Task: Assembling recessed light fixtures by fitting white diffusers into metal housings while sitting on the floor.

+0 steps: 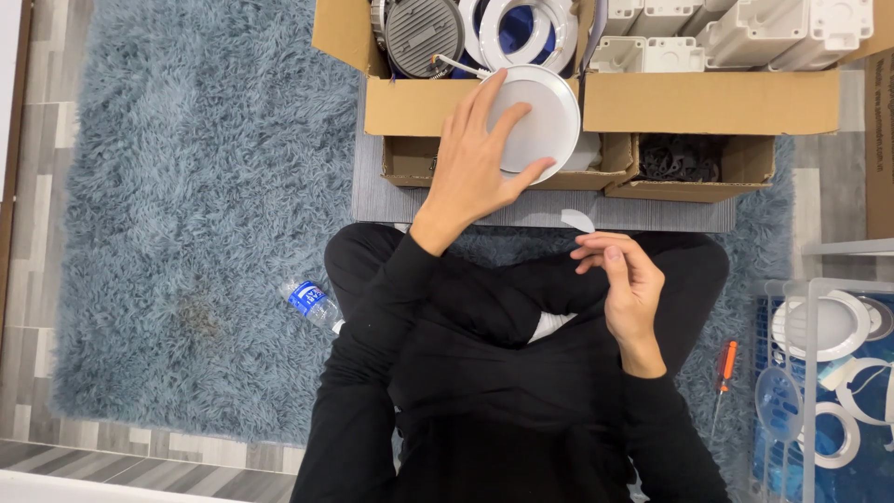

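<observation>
Left hand (473, 166): fingers spreading wide, gripping a round white flat-faced light disc (540, 121) at upper centre of the frame, over the open brown cardboard boxes (419, 107).
Right hand (626, 284): fingers pinching narrow on a small translucent sticker-like piece (578, 220), centre right.
Clear plastic water bottle (313, 304): lying on shaggy blue-grey rug (186, 205), lower left.

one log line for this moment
left hand: holds round white disc | right hand: pinches thin clear film piece | seated on blue rug
</observation>
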